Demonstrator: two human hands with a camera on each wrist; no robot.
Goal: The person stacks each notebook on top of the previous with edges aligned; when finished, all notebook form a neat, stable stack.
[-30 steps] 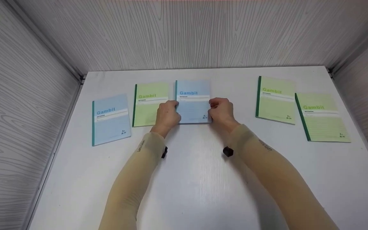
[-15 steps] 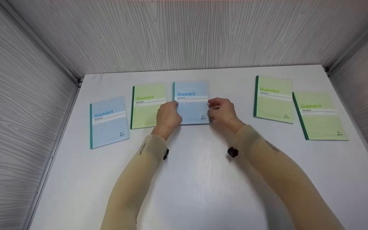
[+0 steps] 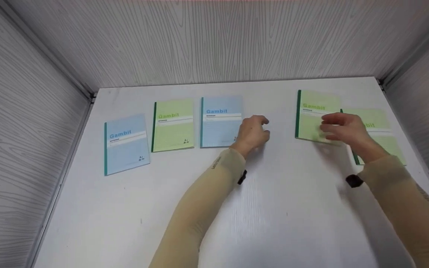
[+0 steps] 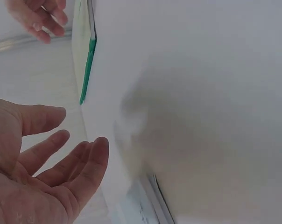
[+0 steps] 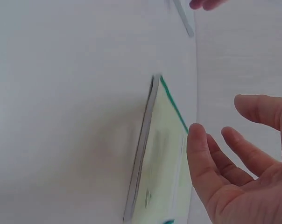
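Observation:
My left hand (image 3: 252, 133) hovers at the right edge of the middle blue notebook (image 3: 219, 128), its fingers loosely bent and holding nothing. In the left wrist view its thumb and fingers are spread apart. My right hand (image 3: 343, 128) is over the right part of a green notebook (image 3: 307, 124) with a dark green spine. Its thumb and fingers stand apart above the cover, as the right wrist view also shows. The forearm and hand partly hide a second green notebook (image 3: 382, 143) at the far right. All the notebooks lie flat, covers up.
To the left lie another green notebook (image 3: 173, 130) and a tilted blue notebook (image 3: 126, 147). The white table (image 3: 259, 230) ends at a grey wood-grain back wall (image 3: 214, 41), with panels on both sides.
Both hands have left the middle blue notebook and moved right. The right hand has travelled farther, over the green notebook; the left is now by the blue notebook's right edge.

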